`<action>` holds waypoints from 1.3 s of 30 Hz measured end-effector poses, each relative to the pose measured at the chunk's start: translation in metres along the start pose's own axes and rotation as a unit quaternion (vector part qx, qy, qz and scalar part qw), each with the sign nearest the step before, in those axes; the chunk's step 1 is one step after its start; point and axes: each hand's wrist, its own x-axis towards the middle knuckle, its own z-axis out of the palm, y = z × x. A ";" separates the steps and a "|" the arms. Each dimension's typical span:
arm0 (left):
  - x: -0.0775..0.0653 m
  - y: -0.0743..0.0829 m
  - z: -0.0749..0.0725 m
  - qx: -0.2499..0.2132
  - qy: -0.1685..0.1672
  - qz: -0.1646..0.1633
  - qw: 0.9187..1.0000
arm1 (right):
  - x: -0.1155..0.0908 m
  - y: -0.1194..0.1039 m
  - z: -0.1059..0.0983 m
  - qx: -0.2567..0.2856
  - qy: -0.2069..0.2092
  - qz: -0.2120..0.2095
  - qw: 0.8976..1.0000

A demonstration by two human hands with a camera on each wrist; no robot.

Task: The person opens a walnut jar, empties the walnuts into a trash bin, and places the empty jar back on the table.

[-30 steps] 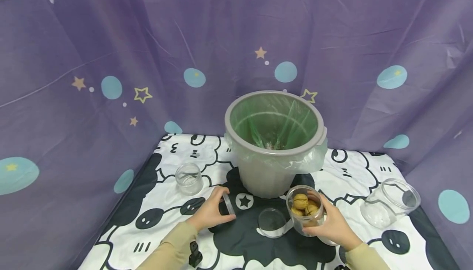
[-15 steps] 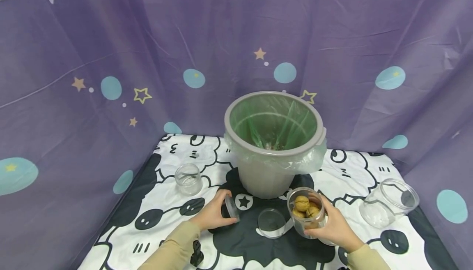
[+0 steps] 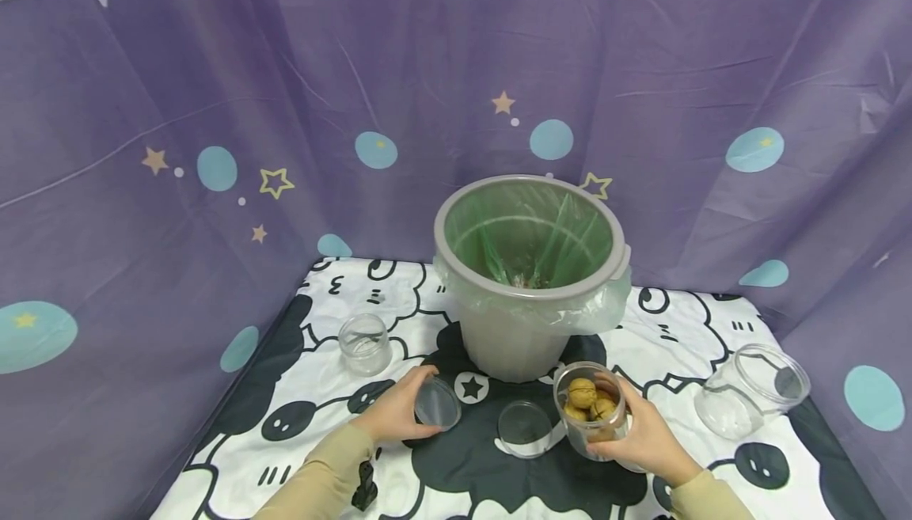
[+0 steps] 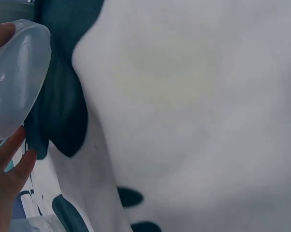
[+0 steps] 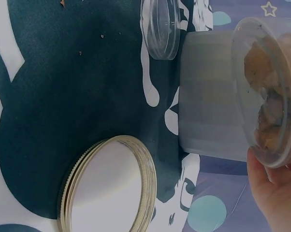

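Note:
My left hand (image 3: 397,411) pinches a clear round plastic lid (image 3: 438,404) by its edge, thumb at the near side and fingers at the far side. In the left wrist view the same lid (image 4: 20,79) shows its flat face. My right hand (image 3: 634,434) grips a clear plastic jar (image 3: 586,434) with no lid on; several walnuts (image 3: 583,393) lie in it. Seen from the right wrist, the jar (image 5: 266,159) is held in front of the bin, its base toward the camera. A second clear lid (image 3: 524,429) lies on the cloth between both hands.
A grey bin (image 3: 520,338) with a green liner stands behind the hands. A small clear jar (image 3: 365,350) is at left and a larger clear jar (image 3: 734,405) leans at right. A gold-rimmed lid (image 5: 107,183) lies beneath the right hand on the patterned cloth (image 3: 456,488).
The lid in my left hand has turned from nearly edge-on to showing its round face upward. My right hand and the walnut jar have shifted very little.

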 end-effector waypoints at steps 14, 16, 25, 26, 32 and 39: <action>-0.001 -0.012 0.003 0.060 -0.022 -0.005 0.998 | 0.001 -0.001 -0.001 0.000 -0.003 -0.011 1.000; 0.000 -0.013 0.004 0.077 -0.029 -0.009 0.997 | 0.001 0.000 0.000 -0.001 -0.004 -0.007 1.000; -0.001 -0.012 0.004 0.107 -0.048 -0.007 0.993 | 0.001 0.002 0.002 -0.003 -0.006 0.011 1.000; -0.001 -0.012 0.004 0.105 -0.054 -0.010 0.993 | 0.001 0.002 0.002 -0.003 -0.006 0.008 1.000; -0.001 -0.010 0.003 0.088 -0.067 -0.032 0.993 | 0.001 -0.001 0.001 0.004 -0.008 -0.001 1.000; -0.001 -0.007 -0.002 0.096 -0.025 -0.017 0.995 | 0.000 0.000 0.000 0.007 -0.010 0.004 1.000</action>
